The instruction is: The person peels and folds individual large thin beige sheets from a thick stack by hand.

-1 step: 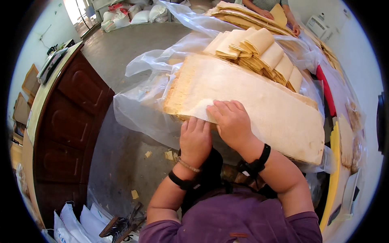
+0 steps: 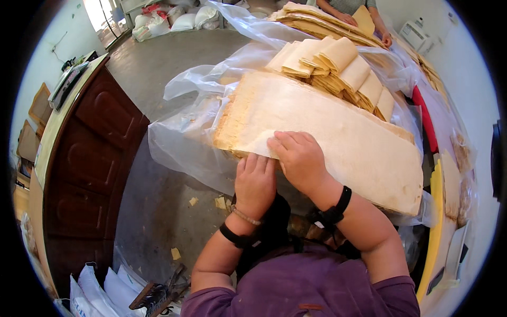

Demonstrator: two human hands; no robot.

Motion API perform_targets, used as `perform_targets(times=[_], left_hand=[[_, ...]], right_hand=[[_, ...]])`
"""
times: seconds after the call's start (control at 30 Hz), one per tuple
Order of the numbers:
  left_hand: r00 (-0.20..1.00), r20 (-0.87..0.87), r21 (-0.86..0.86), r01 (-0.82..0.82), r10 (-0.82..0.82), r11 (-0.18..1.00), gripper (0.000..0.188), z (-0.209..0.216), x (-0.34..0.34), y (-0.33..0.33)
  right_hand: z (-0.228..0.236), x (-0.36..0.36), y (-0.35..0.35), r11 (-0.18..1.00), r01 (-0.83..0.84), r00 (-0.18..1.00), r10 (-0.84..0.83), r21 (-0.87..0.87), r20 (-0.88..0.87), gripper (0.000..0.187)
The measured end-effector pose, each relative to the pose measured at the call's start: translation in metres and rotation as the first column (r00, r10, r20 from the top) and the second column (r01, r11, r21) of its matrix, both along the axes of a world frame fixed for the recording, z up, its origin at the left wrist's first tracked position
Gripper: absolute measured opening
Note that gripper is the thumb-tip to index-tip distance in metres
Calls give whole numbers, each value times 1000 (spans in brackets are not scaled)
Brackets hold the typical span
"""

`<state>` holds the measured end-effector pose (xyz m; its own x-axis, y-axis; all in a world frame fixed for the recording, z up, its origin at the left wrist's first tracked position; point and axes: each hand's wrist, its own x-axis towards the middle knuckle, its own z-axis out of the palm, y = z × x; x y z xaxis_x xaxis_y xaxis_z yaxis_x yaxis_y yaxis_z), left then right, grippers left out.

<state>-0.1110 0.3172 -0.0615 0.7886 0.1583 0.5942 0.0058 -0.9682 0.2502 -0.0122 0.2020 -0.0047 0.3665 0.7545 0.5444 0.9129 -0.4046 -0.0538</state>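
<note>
A long stack of thin cream sheets (image 2: 338, 132), like bean curd skin, lies in front of me with its long side towards me. At its near edge, left of the middle, my left hand (image 2: 255, 182) has its fingers pressed together on the rim; the thumb is hidden. Just to the right, my right hand (image 2: 302, 161) curls over the top sheet at the same edge, and the sheet bunches up pale beside the fingertips. Both hands look closed on this edge. Folded cream sheets (image 2: 338, 66) are piled on the far side of the stack.
Clear plastic film (image 2: 182, 142) spreads under the stack and hangs off its left. A dark wooden cabinet (image 2: 95, 158) stands at left, white sacks (image 2: 95, 290) below it. Scraps (image 2: 220, 202) lie on the floor. At the far end a co-worker's hand (image 2: 387, 39) rests by more sheets.
My right hand has shifted very slightly to the left along the sheet's edge. My left hand and the stack look the same.
</note>
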Motion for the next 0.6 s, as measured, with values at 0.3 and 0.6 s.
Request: perform_targets(times=[0.3, 0.6], left_hand=[[998, 59, 89, 23, -29, 996, 34, 15, 1, 9], [960, -211, -18, 186, -186, 982, 27, 59, 25, 33]], right_hand=[[27, 33, 8, 972, 192, 886, -112, 137, -450, 21], [36, 35, 8, 943, 281, 895, -190, 179, -403, 19]])
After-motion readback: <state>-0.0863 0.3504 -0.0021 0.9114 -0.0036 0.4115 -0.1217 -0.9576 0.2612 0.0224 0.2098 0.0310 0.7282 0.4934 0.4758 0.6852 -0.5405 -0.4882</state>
